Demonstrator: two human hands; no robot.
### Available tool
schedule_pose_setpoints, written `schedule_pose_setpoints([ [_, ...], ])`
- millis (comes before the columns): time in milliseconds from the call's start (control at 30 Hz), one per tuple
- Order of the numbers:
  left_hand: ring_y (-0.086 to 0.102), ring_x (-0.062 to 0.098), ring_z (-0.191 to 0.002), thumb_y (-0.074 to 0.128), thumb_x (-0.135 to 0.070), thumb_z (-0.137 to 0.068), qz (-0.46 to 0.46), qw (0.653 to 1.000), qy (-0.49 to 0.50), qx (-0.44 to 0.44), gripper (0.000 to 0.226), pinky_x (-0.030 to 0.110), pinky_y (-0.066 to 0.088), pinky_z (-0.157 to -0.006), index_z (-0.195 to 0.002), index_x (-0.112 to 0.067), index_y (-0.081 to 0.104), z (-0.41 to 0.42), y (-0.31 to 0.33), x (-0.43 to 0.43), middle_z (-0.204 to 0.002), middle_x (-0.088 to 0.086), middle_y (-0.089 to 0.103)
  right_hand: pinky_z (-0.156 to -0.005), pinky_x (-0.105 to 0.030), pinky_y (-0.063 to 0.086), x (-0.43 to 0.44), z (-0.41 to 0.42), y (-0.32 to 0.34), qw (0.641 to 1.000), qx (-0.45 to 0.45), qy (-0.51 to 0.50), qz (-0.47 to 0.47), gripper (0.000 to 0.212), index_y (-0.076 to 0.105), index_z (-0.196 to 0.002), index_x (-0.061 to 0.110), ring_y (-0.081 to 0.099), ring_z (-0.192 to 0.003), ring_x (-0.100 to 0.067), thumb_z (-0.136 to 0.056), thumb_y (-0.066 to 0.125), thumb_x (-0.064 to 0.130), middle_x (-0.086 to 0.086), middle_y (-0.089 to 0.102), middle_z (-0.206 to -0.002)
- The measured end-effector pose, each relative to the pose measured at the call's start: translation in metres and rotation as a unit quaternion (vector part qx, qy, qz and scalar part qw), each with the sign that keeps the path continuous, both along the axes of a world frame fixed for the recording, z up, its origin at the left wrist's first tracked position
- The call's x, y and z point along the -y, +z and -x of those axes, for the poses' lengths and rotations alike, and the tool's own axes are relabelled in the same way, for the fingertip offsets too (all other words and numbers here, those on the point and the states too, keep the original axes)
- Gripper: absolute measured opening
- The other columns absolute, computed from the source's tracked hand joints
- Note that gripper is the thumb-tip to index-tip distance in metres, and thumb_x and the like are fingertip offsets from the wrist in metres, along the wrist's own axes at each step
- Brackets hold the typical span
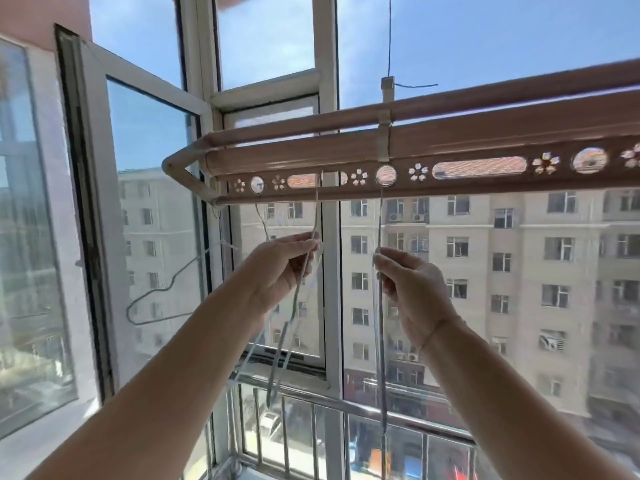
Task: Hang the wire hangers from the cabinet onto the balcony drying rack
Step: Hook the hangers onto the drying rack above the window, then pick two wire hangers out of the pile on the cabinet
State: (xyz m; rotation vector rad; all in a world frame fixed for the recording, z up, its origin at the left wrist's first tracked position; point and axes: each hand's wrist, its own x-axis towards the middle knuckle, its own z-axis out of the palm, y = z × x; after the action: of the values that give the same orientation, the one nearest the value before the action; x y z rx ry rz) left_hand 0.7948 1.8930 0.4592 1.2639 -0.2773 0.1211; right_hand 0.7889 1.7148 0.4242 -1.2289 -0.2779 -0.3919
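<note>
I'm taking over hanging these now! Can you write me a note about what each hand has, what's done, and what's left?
Left hand: grips a bunch of pale hangers, whose top reaches an oblong slot in the drying rack.
Right hand: pinches a single pale hanger, whose hook reaches a round hole.
Done: a dark wire hanger hangs free near the rack's left end.
Left: check both hooks sit properly, let go, and probably spread the bunch out.
</note>
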Motion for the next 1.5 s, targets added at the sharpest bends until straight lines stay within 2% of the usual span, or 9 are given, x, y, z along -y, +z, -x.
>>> schedule_pose_setpoints([
  [333,0.057,0.008,-0.06,0.052,-0.004,-0.091,0.07,0.996,-0.044,-0.039,0.02,0.016,0.05,-0.056,-0.106,0.007,0.062,-0.022,-0.022,-0.002,-0.077,0.006,0.062,-0.052,-0.01,0.044,0.004,0.003,-0.003,0.999,0.006,-0.031,-0.01,0.024,0.06,-0.109,0.001,0.045,-0.058,-0.008,-0.085,0.059,0.004,-0.003,0.053,-0.07],
  [533,0.058,0.007,-0.053,0.054,-0.028,-0.091,0.056,0.996,-0.04,-0.059,0.032,0.016,0.05,-0.05,-0.096,0.001,0.066,-0.023,-0.043,-0.011,-0.07,0.003,0.063,-0.055,-0.015,0.041,0.005,0.007,-0.013,0.999,0.006,-0.033,-0.015,0.02,0.062,-0.103,0.001,0.046,-0.056,-0.006,-0.089,0.057,0.015,0.001,0.052,-0.067],
  [633,0.055,0.01,-0.063,0.052,-0.039,-0.09,0.021,0.997,-0.03,-0.065,0.043,0.02,0.048,-0.057,-0.106,-0.001,0.065,-0.019,-0.069,-0.018,-0.076,0.001,0.063,-0.059,-0.021,0.039,0.006,0.009,-0.028,0.999,-0.011,-0.05,-0.013,0.015,0.062,-0.092,0.007,0.048,-0.058,-0.008,-0.09,0.056,0.021,0.001,0.054,-0.068],
  [833,0.052,0.013,-0.071,0.054,-0.031,-0.089,-0.01,0.995,-0.018,-0.101,0.033,0.024,0.044,-0.061,-0.104,-0.005,0.064,-0.006,-0.121,-0.026,-0.083,0.003,0.061,-0.06,-0.02,0.041,0.014,0.016,-0.084,0.994,-0.066,-0.081,0.028,0.012,0.064,-0.096,0.011,0.052,-0.065,-0.01,-0.088,0.059,0.018,0.0,0.059,-0.076],
  [967,0.048,0.014,-0.07,0.053,-0.026,-0.092,-0.038,0.989,-0.034,-0.14,0.022,0.025,0.04,-0.062,-0.091,-0.008,0.064,-0.001,-0.165,-0.02,-0.08,0.003,0.056,-0.063,-0.019,0.044,0.024,0.026,-0.124,0.99,-0.086,-0.088,0.069,0.018,0.064,-0.103,0.012,0.055,-0.071,-0.011,-0.086,0.061,0.017,0.001,0.063,-0.081],
  [1100,0.055,0.016,-0.078,0.055,-0.023,-0.092,-0.109,0.978,-0.078,-0.159,0.021,0.027,0.042,-0.068,-0.099,-0.008,0.068,0.004,-0.209,0.012,-0.087,0.004,0.063,-0.066,-0.016,0.046,0.049,0.041,-0.159,0.983,-0.109,-0.11,0.103,0.029,0.061,-0.112,0.01,0.061,-0.084,-0.012,-0.084,0.064,0.017,-0.004,0.066,-0.096],
  [1233,0.06,0.017,-0.089,0.058,-0.022,-0.09,-0.188,0.961,-0.155,-0.13,0.023,0.029,0.044,-0.078,-0.109,-0.013,0.066,0.021,-0.24,0.065,-0.095,0.001,0.068,-0.07,-0.01,0.05,0.091,0.062,-0.181,0.974,-0.114,-0.144,0.132,0.039,0.057,-0.118,0.011,0.06,-0.102,-0.013,-0.081,0.067,0.018,-0.004,0.064,-0.11],
  [1333,0.063,0.016,-0.095,0.061,-0.022,-0.087,-0.212,0.949,-0.208,-0.105,0.023,0.028,0.046,-0.083,-0.109,-0.017,0.066,0.035,-0.25,0.116,-0.099,-0.001,0.071,-0.078,-0.016,0.049,0.135,0.085,-0.194,0.964,-0.125,-0.183,0.143,0.047,0.053,-0.125,0.01,0.056,-0.109,-0.015,-0.08,0.068,0.018,-0.005,0.06,-0.117],
  [1500,0.062,0.014,-0.107,0.063,-0.026,-0.085,-0.25,0.918,-0.305,-0.045,0.028,0.027,0.043,-0.087,-0.113,-0.023,0.064,0.063,-0.257,0.218,-0.113,-0.001,0.069,-0.077,-0.009,0.044,0.222,0.146,-0.215,0.945,-0.145,-0.248,0.157,0.042,0.052,-0.12,0.021,0.052,-0.105,-0.005,-0.081,0.067,0.017,0.007,0.057,-0.113],
])
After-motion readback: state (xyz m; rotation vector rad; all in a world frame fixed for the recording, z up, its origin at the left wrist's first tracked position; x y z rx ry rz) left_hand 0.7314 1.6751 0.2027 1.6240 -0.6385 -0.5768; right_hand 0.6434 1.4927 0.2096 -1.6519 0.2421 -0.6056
